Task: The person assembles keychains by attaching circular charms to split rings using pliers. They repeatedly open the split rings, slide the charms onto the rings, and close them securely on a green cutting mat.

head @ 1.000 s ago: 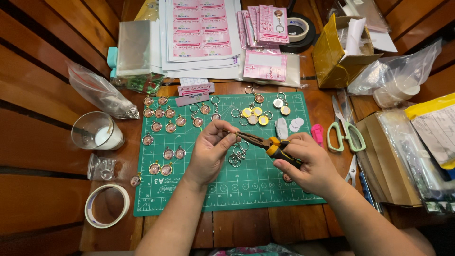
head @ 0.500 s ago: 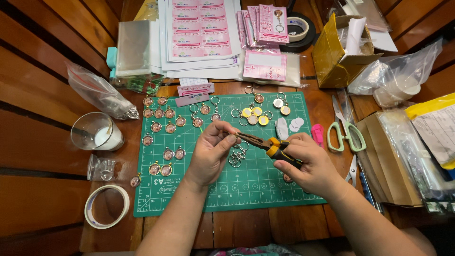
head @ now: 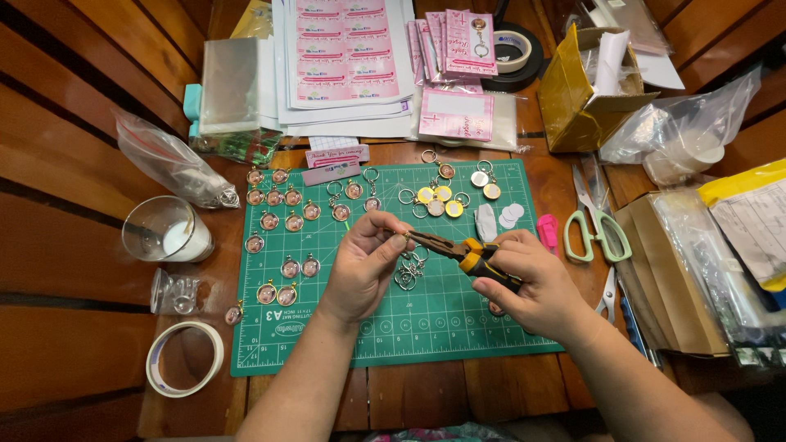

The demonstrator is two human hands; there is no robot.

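Nothing has moved: left hand (head: 366,260) pinches a small ring (head: 402,234) steady over the mat (head: 426,327), so pliers (head: 458,248), held tight in right hand (head: 532,282), grip it. Charms (head: 286,221) wait at ten o'clock.

Bright, even overhead light, soft shadows, sharp focus, slight edge distortion.

Cutting mat (head: 426,327) lying centre, cup (head: 166,230) sitting at nine o'clock, scissors (head: 598,229) resting at three, sticker sheets (head: 344,57) lying at twelve.

Green cutting mat (head: 426,323) on wooden table (head: 74,164)
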